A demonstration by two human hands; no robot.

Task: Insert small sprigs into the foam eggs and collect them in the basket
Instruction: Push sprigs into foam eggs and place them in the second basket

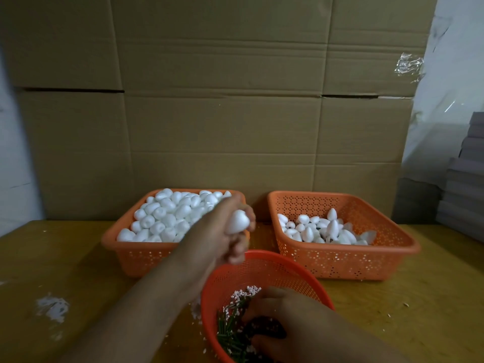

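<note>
Person, partial: two forearms and two hands in view. Left hand [225,231]: bare, no glove, ring or watch showing; forearm uncovered along its whole visible length. Right hand [282,313]: likewise bare (wrist dim, detail hard to read); forearm unsleeved to the frame's lower edge.

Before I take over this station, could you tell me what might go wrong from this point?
1. The left hand grips a foam egg in the air above the table; squeezed hard, the foam might dent.
2. The right hand digs among the sprigs in the round basket at the table's near edge; it could tip off.
3. Foam crumbs already litter the table.
</note>
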